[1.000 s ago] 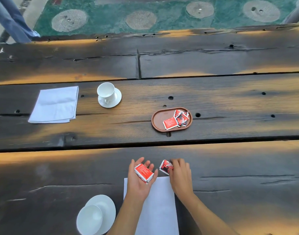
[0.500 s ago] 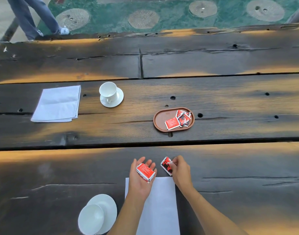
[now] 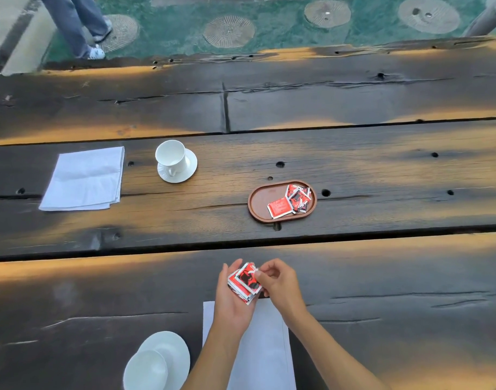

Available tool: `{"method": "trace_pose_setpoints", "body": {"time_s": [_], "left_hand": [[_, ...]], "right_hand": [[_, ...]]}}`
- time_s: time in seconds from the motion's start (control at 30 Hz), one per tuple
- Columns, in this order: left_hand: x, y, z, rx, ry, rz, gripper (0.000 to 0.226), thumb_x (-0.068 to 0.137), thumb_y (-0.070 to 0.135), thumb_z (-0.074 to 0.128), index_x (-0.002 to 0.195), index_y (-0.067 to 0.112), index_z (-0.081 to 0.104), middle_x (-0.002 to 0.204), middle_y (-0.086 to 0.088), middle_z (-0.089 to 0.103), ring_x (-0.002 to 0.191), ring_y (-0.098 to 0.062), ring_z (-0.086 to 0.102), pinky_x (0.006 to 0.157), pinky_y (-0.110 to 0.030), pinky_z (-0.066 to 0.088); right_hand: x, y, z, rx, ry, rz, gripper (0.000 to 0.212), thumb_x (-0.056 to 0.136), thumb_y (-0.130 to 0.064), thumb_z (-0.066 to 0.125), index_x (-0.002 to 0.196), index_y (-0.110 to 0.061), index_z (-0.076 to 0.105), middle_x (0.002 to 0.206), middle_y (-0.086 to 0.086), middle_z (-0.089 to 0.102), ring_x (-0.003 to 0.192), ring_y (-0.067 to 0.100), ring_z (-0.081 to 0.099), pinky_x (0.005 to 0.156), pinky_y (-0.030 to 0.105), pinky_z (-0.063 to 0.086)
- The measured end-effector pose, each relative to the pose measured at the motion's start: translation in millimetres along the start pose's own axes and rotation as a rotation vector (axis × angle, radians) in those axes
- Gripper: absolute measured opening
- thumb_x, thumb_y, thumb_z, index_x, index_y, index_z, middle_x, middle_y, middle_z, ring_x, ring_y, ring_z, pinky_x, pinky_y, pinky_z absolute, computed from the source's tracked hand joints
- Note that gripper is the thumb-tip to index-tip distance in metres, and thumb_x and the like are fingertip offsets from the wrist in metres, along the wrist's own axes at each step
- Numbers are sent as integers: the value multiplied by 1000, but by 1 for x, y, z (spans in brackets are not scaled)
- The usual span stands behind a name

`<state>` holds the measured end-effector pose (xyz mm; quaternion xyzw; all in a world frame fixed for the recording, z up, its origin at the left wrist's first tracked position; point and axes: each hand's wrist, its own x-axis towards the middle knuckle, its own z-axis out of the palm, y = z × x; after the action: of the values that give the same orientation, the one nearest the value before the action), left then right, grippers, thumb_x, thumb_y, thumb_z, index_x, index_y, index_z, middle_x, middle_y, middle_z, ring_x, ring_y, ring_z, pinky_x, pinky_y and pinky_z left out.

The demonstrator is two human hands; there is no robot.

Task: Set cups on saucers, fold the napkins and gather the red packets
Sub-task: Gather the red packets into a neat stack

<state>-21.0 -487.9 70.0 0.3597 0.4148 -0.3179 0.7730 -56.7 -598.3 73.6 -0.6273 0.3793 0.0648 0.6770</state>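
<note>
Both hands, left hand (image 3: 232,298) cupped, right hand (image 3: 279,285) pinching, hold red packets (image 3: 245,281), white-edged with black print.

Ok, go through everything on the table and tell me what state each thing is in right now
Far cup: upright on its saucer, empty.
Near cup: on its saucer.
Far napkin: folded, flat.
Near napkin: flat under the forearms.
Tray: holds several loose red packets.
Left hand: palm up, cradling a packet stack.
Right hand: pinching the stack's top packet.
</note>
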Motion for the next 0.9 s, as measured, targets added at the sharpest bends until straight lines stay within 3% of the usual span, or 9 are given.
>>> {"method": "trace_pose_setpoints", "body": {"time_s": [0.07,0.23,0.4,0.53,0.6,0.73,0.9], "left_hand": [[2,0,6,1,-22,-10,43,106,42,44,130,12,64,124,-21,68,112,-34,66,92,-48,53],[14,1,20,22,-29,-31,38,104,39,50,124,10,67,119,-21,71,109,-36,69,92,-48,55],[37,17,57,32,-1,21,40,103,40,52,120,6,66,111,-20,76,103,-35,74,92,-44,55],[57,36,103,30,-33,89,34,103,39,51,104,10,68,100,-16,76,84,-27,79,76,-38,60],[67,44,127,28,-50,110,31,104,37,48,98,12,66,92,-14,72,79,-25,73,76,-37,58],[88,52,164,114,-71,172,31,105,37,47,98,13,65,89,-13,71,80,-24,71,74,-38,56],[111,49,182,165,-70,240,38,104,45,48,108,13,70,103,-12,74,98,-24,72,83,-38,56]], "right_hand": [[1,3,2,-126,0,-37,9,88,-9,71,82,-7,66,86,12,69,75,21,70,68,37,61],[5,5,-14,-183,125,-67,19,97,-21,60,83,-16,71,94,5,62,81,14,64,69,24,54],[9,10,-47,-107,226,33,21,101,-21,54,85,-12,65,70,4,60,64,12,53,49,12,45],[15,16,-65,-74,242,69,23,101,-20,55,83,-11,65,61,2,56,59,13,51,53,24,43],[18,17,-70,-73,241,82,23,100,-22,55,81,-13,66,58,0,55,57,12,52,56,29,42],[25,18,-76,-58,261,82,24,100,-23,56,80,-17,68,53,-3,56,56,11,53,56,30,43],[35,17,-86,-22,280,84,24,99,-17,56,78,-14,68,51,-3,55,51,7,51,56,29,43]]}}
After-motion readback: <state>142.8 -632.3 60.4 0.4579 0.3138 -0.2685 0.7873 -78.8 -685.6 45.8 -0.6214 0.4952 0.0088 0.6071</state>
